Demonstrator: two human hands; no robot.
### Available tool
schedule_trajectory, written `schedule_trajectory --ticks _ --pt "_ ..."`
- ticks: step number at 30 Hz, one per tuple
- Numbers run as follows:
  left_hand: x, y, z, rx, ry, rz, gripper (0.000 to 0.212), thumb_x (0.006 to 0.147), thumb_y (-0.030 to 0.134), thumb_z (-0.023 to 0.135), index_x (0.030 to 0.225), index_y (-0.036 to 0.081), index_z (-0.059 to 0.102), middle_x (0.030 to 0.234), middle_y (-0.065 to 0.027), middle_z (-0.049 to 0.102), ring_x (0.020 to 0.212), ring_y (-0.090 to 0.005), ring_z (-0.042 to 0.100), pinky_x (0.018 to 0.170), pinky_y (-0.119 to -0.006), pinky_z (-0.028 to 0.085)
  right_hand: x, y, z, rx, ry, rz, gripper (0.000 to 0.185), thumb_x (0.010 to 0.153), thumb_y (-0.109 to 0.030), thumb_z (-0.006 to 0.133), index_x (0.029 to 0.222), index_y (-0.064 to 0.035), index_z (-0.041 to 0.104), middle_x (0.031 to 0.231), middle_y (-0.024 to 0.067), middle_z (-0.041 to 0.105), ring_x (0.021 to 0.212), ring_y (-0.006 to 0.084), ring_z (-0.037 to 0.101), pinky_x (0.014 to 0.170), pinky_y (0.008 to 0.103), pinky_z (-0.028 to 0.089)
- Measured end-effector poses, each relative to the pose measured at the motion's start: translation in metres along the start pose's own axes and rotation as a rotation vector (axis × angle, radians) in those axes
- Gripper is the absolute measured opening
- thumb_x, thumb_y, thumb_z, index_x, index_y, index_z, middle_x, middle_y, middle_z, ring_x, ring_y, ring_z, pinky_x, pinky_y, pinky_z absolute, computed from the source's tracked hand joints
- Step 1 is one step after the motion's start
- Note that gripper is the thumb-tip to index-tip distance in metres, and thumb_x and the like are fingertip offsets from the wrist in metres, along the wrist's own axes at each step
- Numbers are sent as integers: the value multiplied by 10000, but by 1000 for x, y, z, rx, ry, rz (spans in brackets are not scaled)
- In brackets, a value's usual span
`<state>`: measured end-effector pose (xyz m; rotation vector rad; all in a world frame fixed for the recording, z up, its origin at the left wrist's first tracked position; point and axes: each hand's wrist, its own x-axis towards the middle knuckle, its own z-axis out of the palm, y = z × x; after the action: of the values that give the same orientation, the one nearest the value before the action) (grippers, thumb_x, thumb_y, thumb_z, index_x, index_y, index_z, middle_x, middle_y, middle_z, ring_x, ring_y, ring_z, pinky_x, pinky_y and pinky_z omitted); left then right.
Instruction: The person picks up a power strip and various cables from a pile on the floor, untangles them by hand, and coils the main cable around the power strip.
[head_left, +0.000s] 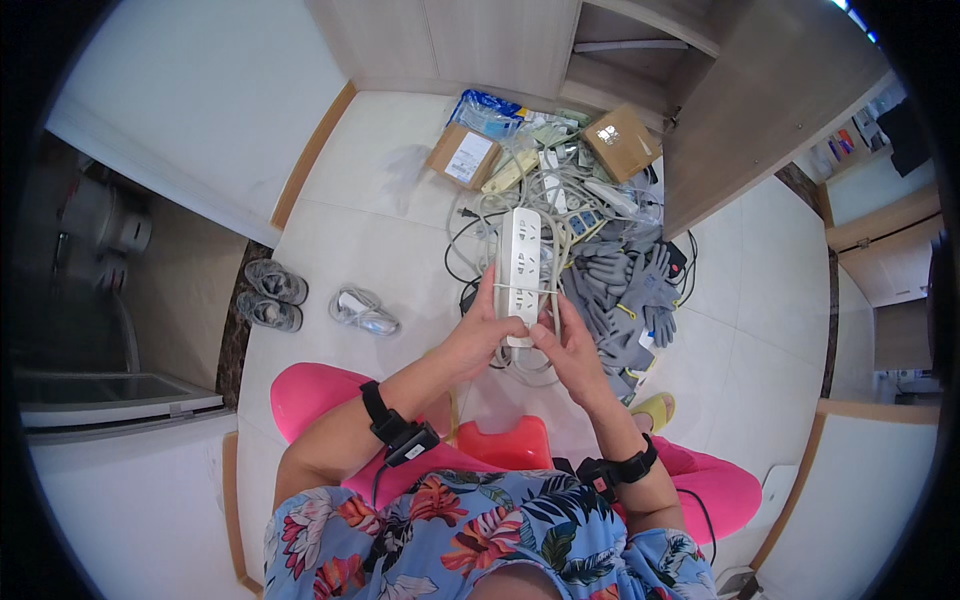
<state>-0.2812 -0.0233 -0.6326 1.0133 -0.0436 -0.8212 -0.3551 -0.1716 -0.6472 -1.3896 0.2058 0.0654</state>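
Note:
Between both hands I hold a white power strip (523, 262), its sockets facing up and its pale cord looped lengthwise around it. A thin white tie crosses the strip and the cord loops. My left hand (480, 330) grips the left side near the lower end, thumb on the strip. My right hand (571, 345) holds the right side, its thumb at the lower end. Beyond the strip lies a heap of tangled pale cords with more power strips, among them a yellowish one (510, 172). Grey work gloves (611, 292) are piled to the right.
Two cardboard boxes (450, 139) (621, 142) sit by the heap, under an open cabinet door (765, 105). On the floor at left are a coiled cord in clear plastic (365, 311) and a pair of shoes (271, 295). A red plastic stool (506, 444) stands between the legs.

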Motion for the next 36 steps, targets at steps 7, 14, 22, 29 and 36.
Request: schedule_trajectory --ticks 7,14,22,29,36 --pt "-1 6 -9 2 6 34 871 764 -59 491 1497 129 59 1362 -111 434 1199 -207 496 974 -338 423 9 -11 18 191 -31 206 774 830 -184 691 1442 -47 237 1281 86 457 1052 143 536 736 240 499" --pt "-5 23 -15 -11 62 30 660 889 27 480 1471 101 179 1354 -88 457 1206 -188 491 1005 -348 401 31 1 26 197 6 138 925 721 -89 782 1435 -6 199 1280 137 457 1030 178 566 735 287 538" --pt "-16 54 -30 13 81 124 661 891 33 511 1467 61 187 1384 -82 422 1244 -175 452 1033 -341 373 69 -9 60 -161 -92 -22 891 644 -124 814 1366 14 309 1240 126 505 1111 189 525 954 314 435" --pt "-56 155 -52 179 26 108 634 905 109 557 1443 14 236 1406 -98 392 1253 -170 439 1036 -314 382 116 -72 97 246 -391 221 721 731 -81 720 1346 11 355 1147 90 566 1020 166 569 873 297 474" --pt "-67 176 -140 10 180 92 444 960 176 497 1344 -10 373 1344 -168 475 1228 -264 502 965 -344 466 179 -53 138 236 -502 310 654 761 -109 695 1323 33 392 1106 76 568 977 159 593 865 290 470"
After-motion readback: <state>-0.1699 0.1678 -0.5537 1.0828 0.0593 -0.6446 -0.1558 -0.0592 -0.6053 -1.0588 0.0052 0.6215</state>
